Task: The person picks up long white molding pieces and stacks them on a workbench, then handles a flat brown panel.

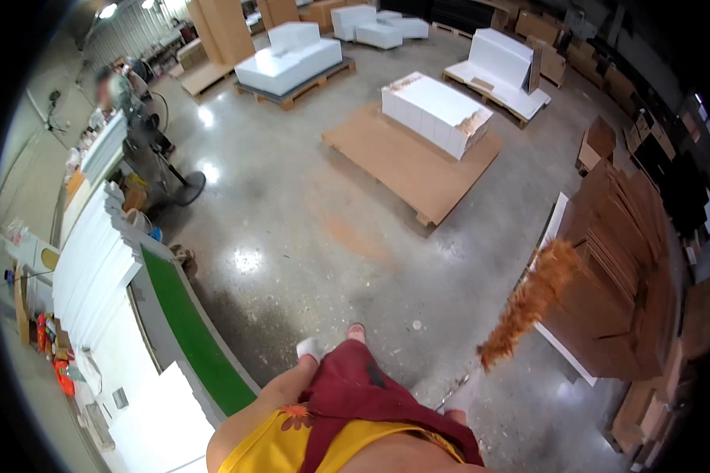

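A fluffy brown feather duster angles up and to the right over the floor, its thin handle running down towards my right side. Around the handle is my right hand, pale and blurred, so its separate fingers do not show clearly. My left arm reaches forward along the red apron, ending in my left hand, which looks covered in white. Its fingers are too small to make out, and I see nothing in it. One of my feet shows ahead of the apron.
A white block stack stands on a brown sheet ahead. Flat brown cardboard is piled at right. Along the left runs a bench with white panels and a green strip. A person stands beyond, near a round-based stand.
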Demonstrator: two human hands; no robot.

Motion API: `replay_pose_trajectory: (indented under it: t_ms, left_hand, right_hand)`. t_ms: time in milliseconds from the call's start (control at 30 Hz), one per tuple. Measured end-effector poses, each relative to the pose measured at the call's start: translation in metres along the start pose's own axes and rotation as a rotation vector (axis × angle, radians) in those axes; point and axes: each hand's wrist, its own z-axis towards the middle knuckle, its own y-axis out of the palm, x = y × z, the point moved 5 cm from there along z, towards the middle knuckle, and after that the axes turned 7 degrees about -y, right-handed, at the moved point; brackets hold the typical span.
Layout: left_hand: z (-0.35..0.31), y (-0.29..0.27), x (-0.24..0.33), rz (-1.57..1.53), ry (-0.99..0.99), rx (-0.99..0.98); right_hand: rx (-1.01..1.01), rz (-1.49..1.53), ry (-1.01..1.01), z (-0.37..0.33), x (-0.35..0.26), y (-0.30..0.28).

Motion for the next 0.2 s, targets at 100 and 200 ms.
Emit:
replay_pose_trajectory:
  t_ms: [100,200]
  left_hand:
    - [0.03,-0.02,-0.036,-0.818,-0.327,-0.184]
    - [0.089,-0.051,-0.041,-1.336,-0.541,-0.26]
  right_hand:
    - [-0.077,-0.073,-0.025,0.022,-0.025,0.09]
    - [-0.116,-0.096,0.185,0.022,-0.068,0.177]
